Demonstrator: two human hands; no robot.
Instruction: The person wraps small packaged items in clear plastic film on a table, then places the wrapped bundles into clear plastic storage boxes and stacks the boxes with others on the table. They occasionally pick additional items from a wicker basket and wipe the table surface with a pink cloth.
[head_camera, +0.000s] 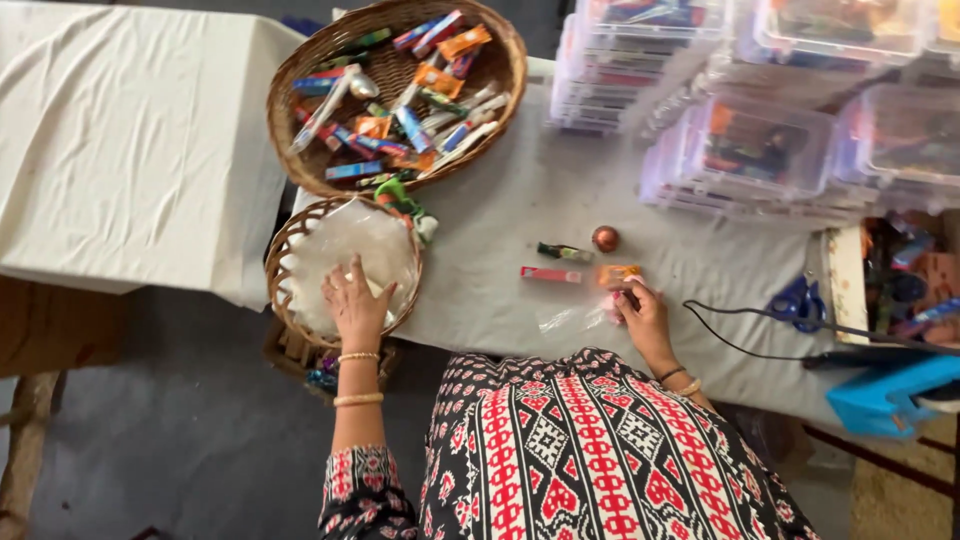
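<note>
The left hand (355, 300) lies flat, fingers spread, on the clear plastic bags (345, 255) in the small wicker basket (285, 300), which overhangs the worktop (500, 210) edge. The right hand (643, 315) presses a clear bag (570, 318) near the front edge, grip closed on a small item I cannot make out. A pink packet (549, 274), orange packet (616, 272) and copper ball (605, 238) lie just beyond, bare cloth around them.

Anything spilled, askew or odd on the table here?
Nothing looks spilled or damaged. A green item hangs over the edge between the large basket and the small basket. Left hand rests in the small basket; right hand touches small packets.
</note>
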